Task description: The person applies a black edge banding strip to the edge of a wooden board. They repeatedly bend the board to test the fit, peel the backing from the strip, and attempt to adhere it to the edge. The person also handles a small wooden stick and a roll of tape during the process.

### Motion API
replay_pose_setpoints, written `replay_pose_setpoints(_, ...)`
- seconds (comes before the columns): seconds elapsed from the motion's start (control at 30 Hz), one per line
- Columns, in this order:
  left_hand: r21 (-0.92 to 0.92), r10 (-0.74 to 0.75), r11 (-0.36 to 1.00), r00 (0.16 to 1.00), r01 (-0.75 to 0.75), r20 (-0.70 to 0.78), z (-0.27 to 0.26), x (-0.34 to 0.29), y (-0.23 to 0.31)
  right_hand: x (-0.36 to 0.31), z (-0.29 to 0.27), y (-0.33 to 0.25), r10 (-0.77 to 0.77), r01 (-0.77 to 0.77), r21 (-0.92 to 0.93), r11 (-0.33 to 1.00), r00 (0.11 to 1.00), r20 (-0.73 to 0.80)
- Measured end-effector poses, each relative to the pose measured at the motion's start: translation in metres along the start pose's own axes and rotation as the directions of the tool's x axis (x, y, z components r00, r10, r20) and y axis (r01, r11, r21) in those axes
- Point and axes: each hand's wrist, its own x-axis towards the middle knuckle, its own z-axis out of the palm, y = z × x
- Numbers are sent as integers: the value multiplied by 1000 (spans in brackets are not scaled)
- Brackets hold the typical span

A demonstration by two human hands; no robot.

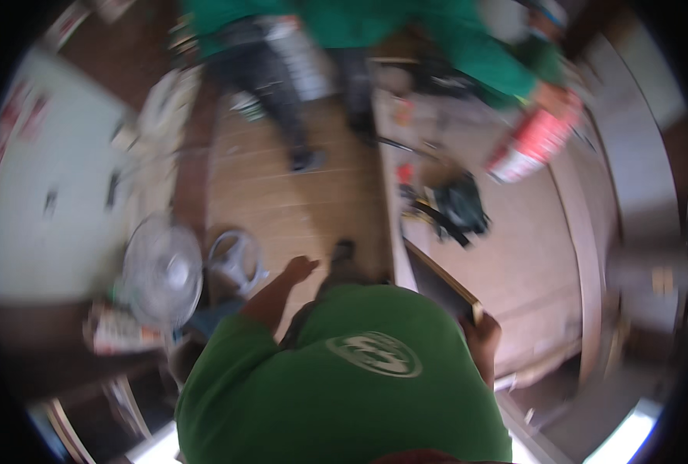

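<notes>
A dark panel (441, 277) with a yellowish edge is slanting across the left edge of the tabletop (518, 259), towards its near end. Its long axis is running from the person's right side away and to the left, the far end pointing towards the tabletop's left edge; whether it is resting on the wood, I cannot tell. Just beyond that end, a dark green bag-like thing (460, 205) is lying with a black strip (443, 224) beside it, crowding the space ahead. Farther off, a co-worker's hand (553, 100) is holding a tilted red-and-white packet (533, 139) above the tabletop. On the left, a fan (175, 271) is standing near a grey spoked ring (237, 259). The right hand (483, 336) is closing around the panel's near end, fingers curled. The left hand (303, 268) is hanging over the floor (282, 197), well apart from the panel, half open and seemingly holding nothing, though blurred.
</notes>
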Motion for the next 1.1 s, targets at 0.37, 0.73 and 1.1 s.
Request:
replay_pose_setpoints(0.37, -350, -533, 806, 842, 477, -80, -12, -80, 87, 63, -16, 40, -325, 339, -93, 936, 936, 134)
replay_pose_setpoints(0.73, -921, -357, 41, 867, 387, 348, 154, -115, 132, 113, -20, -15, -494, 536, -61, 842, 811, 313)
replay_pose_setpoints(1.1, -981, -213, -187, 973, 54, 94, 15, -68, 174, 109, -15, -12, -473, 512, -44, 858, 819, 325)
